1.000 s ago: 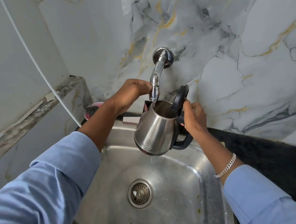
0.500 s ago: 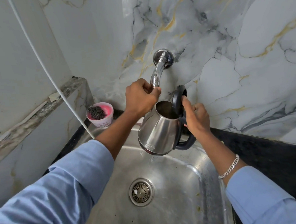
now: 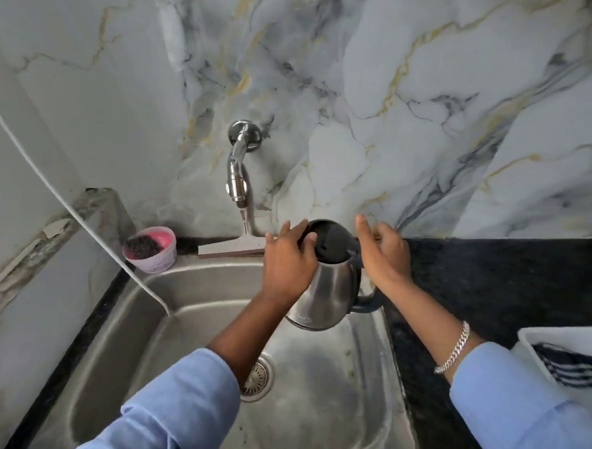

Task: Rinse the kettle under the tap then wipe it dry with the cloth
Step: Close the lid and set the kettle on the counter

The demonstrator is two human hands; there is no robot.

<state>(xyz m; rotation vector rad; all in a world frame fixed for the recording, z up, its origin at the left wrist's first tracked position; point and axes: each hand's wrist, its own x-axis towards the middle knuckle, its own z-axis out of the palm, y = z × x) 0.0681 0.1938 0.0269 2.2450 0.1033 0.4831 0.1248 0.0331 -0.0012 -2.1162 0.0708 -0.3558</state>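
The steel kettle [image 3: 329, 291] hangs tilted over the right side of the sink [image 3: 188, 298], to the right of and below the tap [image 3: 238, 179]. Its black lid [image 3: 333, 243] is down. My left hand [image 3: 288, 262] lies over the lid and the kettle's upper side, fingers spread. My right hand [image 3: 385, 254] is at the top of the black handle [image 3: 364, 305], fingers loosely curled and the index finger raised; its hold on the handle is hidden. A thin trickle falls from the spout. The white cloth with dark stripes [image 3: 576, 367] lies at the lower right.
A pink cup with a dark scrubber [image 3: 150, 249] stands at the sink's back left corner. A pale bar [image 3: 232, 250] lies on the back rim. A white hose [image 3: 81, 218] runs down into the basin. Black counter [image 3: 496, 282] lies to the right, the drain [image 3: 258, 377] below.
My left hand has left the tap and come onto the kettle. The lid, open before, is down. The kettle has moved right, out from under the spout.
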